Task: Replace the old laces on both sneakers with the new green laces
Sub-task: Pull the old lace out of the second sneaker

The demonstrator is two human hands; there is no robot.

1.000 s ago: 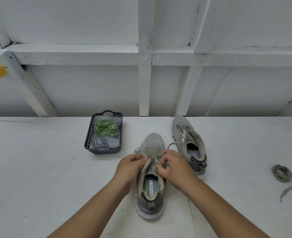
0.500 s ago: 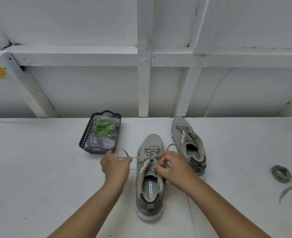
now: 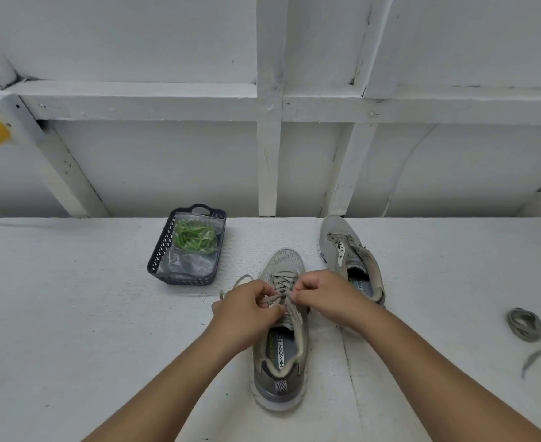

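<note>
Over toward the tabletop's back edge, a dark plastic mesh basket carries a clear bag of bright green laces. At the middle of the front edge, the left hand pinches the beige old lace on the grey mesh sneaker, insole reading "MEMORY FOA". The right hand grips that lace too. Just behind stands the unlaced second grey sneaker. Near the right edge lies a pulled-out grey lace.

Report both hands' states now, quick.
Left hand: closed, pinching the old grey lace of the near sneaker.
Right hand: closed, pinching the same lace at the eyelets.
</note>
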